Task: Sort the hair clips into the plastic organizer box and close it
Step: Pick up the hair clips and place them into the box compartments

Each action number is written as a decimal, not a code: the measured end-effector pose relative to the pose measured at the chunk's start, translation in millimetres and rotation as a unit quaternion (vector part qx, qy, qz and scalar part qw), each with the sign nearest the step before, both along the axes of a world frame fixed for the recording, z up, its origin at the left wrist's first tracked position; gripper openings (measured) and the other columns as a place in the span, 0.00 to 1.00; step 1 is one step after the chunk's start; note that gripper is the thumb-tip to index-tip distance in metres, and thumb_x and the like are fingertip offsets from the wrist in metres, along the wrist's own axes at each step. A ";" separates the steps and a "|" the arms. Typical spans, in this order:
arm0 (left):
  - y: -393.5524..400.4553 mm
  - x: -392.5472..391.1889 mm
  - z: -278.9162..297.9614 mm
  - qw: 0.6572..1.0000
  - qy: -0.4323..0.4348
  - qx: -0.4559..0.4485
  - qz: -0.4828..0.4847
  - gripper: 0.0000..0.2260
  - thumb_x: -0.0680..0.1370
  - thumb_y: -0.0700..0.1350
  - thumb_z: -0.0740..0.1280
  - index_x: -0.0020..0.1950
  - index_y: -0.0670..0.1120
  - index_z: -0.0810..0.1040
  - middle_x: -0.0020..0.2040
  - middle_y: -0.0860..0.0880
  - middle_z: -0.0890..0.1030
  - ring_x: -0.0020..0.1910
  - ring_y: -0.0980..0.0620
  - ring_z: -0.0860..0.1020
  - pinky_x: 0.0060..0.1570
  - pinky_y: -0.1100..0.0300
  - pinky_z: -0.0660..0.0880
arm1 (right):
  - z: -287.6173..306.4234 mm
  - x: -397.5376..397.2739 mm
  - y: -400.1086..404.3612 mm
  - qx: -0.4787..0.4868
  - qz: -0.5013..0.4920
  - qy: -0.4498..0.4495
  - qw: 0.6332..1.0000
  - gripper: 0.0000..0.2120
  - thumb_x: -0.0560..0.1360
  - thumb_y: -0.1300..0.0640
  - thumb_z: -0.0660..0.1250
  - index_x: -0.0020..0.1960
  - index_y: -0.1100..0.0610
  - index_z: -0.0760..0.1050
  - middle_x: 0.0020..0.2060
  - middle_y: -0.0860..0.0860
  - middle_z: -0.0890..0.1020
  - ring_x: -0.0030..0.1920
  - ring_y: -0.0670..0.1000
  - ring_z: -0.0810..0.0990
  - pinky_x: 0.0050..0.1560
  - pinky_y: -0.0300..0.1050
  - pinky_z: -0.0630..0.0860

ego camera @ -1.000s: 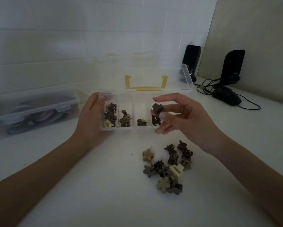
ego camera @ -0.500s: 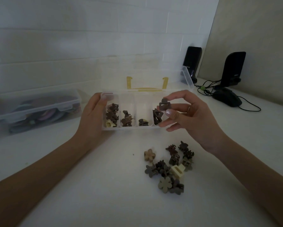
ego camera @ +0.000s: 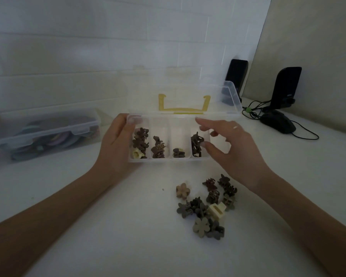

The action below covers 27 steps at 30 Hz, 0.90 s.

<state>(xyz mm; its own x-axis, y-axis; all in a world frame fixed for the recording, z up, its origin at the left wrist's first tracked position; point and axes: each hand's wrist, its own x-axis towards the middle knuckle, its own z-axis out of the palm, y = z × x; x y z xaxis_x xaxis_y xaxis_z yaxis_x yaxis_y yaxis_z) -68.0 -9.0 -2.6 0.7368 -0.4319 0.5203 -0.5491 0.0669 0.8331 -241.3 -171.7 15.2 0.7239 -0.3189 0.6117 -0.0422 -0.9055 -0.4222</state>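
Note:
The clear plastic organizer box stands open on the white table, its lid with a yellow handle tilted back. Its compartments hold several small brown hair clips and a cream one. My left hand grips the box's left end, thumb on the rim. My right hand hovers over the box's right end, fingers spread and empty, just beside the dark clips in the fourth compartment. A loose pile of hair clips in brown, grey, tan and cream lies on the table in front of the box.
A closed clear storage box with coloured items stands at the left against the tiled wall. At the back right are two black speakers, a black mouse and cables.
My right hand held a dark clip above the fourth compartment; it has let the clip go into that compartment and its fingers have spread. The left hand stays on the box.

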 end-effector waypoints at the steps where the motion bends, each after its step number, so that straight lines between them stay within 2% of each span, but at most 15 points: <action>1: 0.2 -0.1 0.1 1.000 -0.003 0.001 0.002 0.10 0.83 0.45 0.54 0.52 0.45 0.75 0.42 0.54 0.75 0.35 0.67 0.71 0.36 0.77 0.67 | 1.0 -0.9 0.2 -0.016 0.005 -0.008 1.000 0.21 0.74 0.59 0.69 0.64 0.44 0.72 0.50 0.35 0.77 0.50 0.37 0.71 0.52 0.23 0.61; 6: 0.5 -2.1 0.6 1.000 -0.008 -0.003 0.002 0.11 0.83 0.44 0.54 0.51 0.42 0.74 0.43 0.56 0.75 0.37 0.70 0.73 0.38 0.79 0.67 | 2.9 -2.3 3.2 -0.080 0.038 -0.070 0.994 0.12 0.72 0.67 0.68 0.51 0.53 0.80 0.45 0.42 0.79 0.45 0.42 0.74 0.51 0.28 0.68; 8: 0.9 -1.1 0.2 1.000 -0.016 -0.001 0.003 0.11 0.83 0.45 0.54 0.51 0.42 0.75 0.43 0.55 0.76 0.39 0.70 0.73 0.40 0.78 0.67 | 1.3 -1.5 0.7 -0.100 0.043 -0.075 0.991 0.12 0.71 0.69 0.68 0.46 0.54 0.81 0.42 0.43 0.80 0.45 0.44 0.75 0.50 0.35 0.71; 11: 1.1 1.3 -1.4 1.000 -0.007 -0.003 -0.004 0.11 0.83 0.46 0.55 0.51 0.43 0.75 0.43 0.56 0.76 0.38 0.67 0.73 0.40 0.75 0.69 | -2.3 -0.8 -4.9 -0.139 0.033 -0.014 0.990 0.12 0.71 0.67 0.69 0.46 0.51 0.83 0.44 0.44 0.82 0.46 0.48 0.77 0.49 0.48 0.73; 13: 1.1 0.8 -1.6 1.000 0.003 -0.007 -0.009 0.12 0.83 0.47 0.55 0.52 0.42 0.75 0.42 0.56 0.76 0.38 0.66 0.73 0.39 0.72 0.70 | -5.5 -0.7 -6.3 -0.166 0.025 0.027 0.985 0.14 0.70 0.67 0.69 0.47 0.50 0.83 0.45 0.44 0.84 0.47 0.49 0.77 0.48 0.48 0.70; 18: -0.7 -0.2 -1.4 1.000 0.005 -0.012 -0.003 0.13 0.83 0.46 0.55 0.53 0.39 0.74 0.42 0.56 0.75 0.37 0.68 0.73 0.38 0.76 0.69 | -1.0 -3.0 -4.6 -0.163 0.049 -0.015 0.985 0.14 0.70 0.65 0.61 0.44 0.52 0.83 0.44 0.46 0.83 0.46 0.49 0.77 0.48 0.51 0.72; 20: -0.6 0.5 -1.7 1.000 0.006 -0.013 -0.003 0.13 0.83 0.46 0.55 0.53 0.39 0.74 0.42 0.55 0.75 0.38 0.66 0.73 0.39 0.75 0.69 | 4.1 -5.7 0.4 -0.148 0.087 -0.030 0.985 0.13 0.69 0.63 0.60 0.41 0.53 0.83 0.40 0.46 0.83 0.42 0.47 0.78 0.46 0.48 0.74; 22: -0.3 0.4 -1.2 1.000 0.002 -0.010 -0.002 0.13 0.83 0.46 0.55 0.53 0.38 0.74 0.43 0.55 0.75 0.38 0.66 0.73 0.39 0.75 0.69 | 8.9 -9.6 9.4 -0.121 0.133 0.001 0.984 0.13 0.70 0.61 0.60 0.43 0.55 0.83 0.36 0.45 0.82 0.38 0.44 0.78 0.43 0.41 0.76; 25: -0.3 -0.2 -0.1 1.000 0.008 -0.011 -0.003 0.13 0.83 0.46 0.55 0.53 0.39 0.74 0.42 0.54 0.75 0.37 0.64 0.73 0.37 0.75 0.69 | 13.1 -13.5 21.5 -0.092 0.190 0.112 0.971 0.13 0.72 0.55 0.61 0.52 0.52 0.82 0.36 0.42 0.81 0.34 0.40 0.79 0.39 0.34 0.77; 27: -0.3 -0.1 -0.1 1.000 0.016 -0.014 -0.005 0.13 0.82 0.46 0.55 0.53 0.39 0.74 0.42 0.52 0.75 0.38 0.61 0.72 0.36 0.74 0.69 | 11.7 -12.6 25.2 -0.094 0.199 0.196 0.956 0.15 0.74 0.54 0.64 0.59 0.46 0.77 0.41 0.40 0.81 0.35 0.39 0.78 0.41 0.33 0.77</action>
